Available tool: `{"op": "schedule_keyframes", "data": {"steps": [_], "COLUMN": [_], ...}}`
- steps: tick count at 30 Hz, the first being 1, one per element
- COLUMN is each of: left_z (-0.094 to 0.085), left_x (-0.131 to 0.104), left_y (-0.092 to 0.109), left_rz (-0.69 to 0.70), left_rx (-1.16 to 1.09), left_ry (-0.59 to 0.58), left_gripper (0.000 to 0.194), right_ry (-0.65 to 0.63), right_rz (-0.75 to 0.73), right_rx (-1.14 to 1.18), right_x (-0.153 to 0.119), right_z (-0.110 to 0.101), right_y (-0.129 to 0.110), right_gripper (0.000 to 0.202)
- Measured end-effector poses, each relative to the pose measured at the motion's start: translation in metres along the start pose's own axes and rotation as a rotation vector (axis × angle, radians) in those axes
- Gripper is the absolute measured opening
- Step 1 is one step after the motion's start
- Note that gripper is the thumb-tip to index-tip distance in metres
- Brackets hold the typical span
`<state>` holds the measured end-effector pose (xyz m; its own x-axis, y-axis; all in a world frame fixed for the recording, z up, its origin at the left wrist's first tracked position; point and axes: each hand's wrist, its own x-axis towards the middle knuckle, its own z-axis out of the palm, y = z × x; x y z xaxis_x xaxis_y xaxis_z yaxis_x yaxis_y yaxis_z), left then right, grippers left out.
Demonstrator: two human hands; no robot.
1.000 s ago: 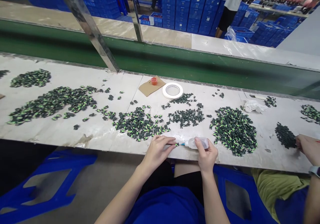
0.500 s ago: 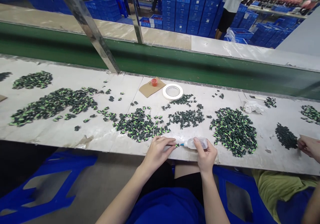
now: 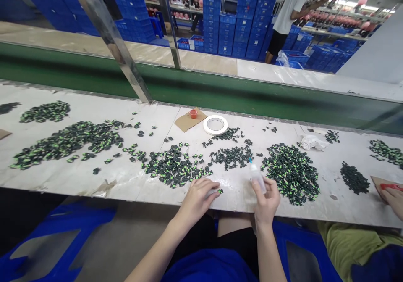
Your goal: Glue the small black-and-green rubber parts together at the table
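Near the table's front edge, my left hand point(image 3: 201, 193) pinches a small black-and-green part point(image 3: 221, 191) between thumb and fingertips. My right hand point(image 3: 267, 196) is wrapped round a clear squeeze bottle point(image 3: 257, 178), held tilted with its blue needle tip point(image 3: 250, 161) pointing up and away from the part. Just beyond my left hand spreads a heap of black-and-green parts point(image 3: 171, 164). Small plain black pieces point(image 3: 232, 156) lie behind the bottle tip. Right of the bottle is a dense pile of small black-and-green pieces point(image 3: 291, 172).
A white tape roll point(image 3: 215, 125) and a red cup point(image 3: 193, 113) on cardboard point(image 3: 184, 123) stand at the back. More parts point(image 3: 72, 141) lie left. Crumpled tissue point(image 3: 313, 143) is at right, near a co-worker's hand point(image 3: 395, 200) with a red tool. A metal post point(image 3: 116, 51) rises behind.
My right hand has swung the bottle's tip away from the part and turned it upward. My left hand keeps its pinch. The co-worker's hand now has a red tool, and the view has tilted up slightly.
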<state>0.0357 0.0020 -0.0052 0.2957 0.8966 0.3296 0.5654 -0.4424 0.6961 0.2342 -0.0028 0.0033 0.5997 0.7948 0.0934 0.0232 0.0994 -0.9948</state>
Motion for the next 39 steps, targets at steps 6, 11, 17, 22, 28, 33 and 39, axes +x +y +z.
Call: {"op": "schedule_keyframes", "data": {"steps": [6, 11, 17, 22, 28, 33, 39], "left_z": [0.006, 0.006, -0.003, -0.008, -0.016, -0.017, -0.011], "left_x": [0.000, -0.005, -0.017, -0.021, -0.019, -0.015, -0.006], "left_y": [0.003, 0.000, -0.006, -0.002, 0.010, 0.021, 0.038], "left_rz": [0.080, 0.076, -0.023, -0.094, -0.083, -0.133, -0.180], "left_rx": [0.022, 0.017, -0.071, -0.149, -0.208, -0.293, -0.333], "left_ry": [0.053, 0.086, 0.144, 0.184, 0.203, 0.203, 0.224], "left_gripper": [0.011, 0.014, 0.013, 0.015, 0.012, 0.011, 0.013], "right_ry": [-0.312, -0.568, -0.755, -0.761, -0.773, -0.644, -0.417], "right_rz": [0.082, 0.112, -0.217, -0.587, -0.620, -0.566, -0.219], "right_rx": [0.014, -0.032, -0.392, -0.771, -0.875, -0.669, -0.382], "right_x": [0.001, 0.000, 0.032, 0.053, 0.054, 0.045, 0.014], "right_z": [0.024, 0.037, 0.012, 0.034, 0.054, 0.030, -0.003], "right_y": [0.002, 0.010, -0.012, -0.012, 0.001, -0.017, -0.041], "right_gripper": [0.051, 0.050, 0.028, 0.018, 0.013, 0.014, 0.017]}}
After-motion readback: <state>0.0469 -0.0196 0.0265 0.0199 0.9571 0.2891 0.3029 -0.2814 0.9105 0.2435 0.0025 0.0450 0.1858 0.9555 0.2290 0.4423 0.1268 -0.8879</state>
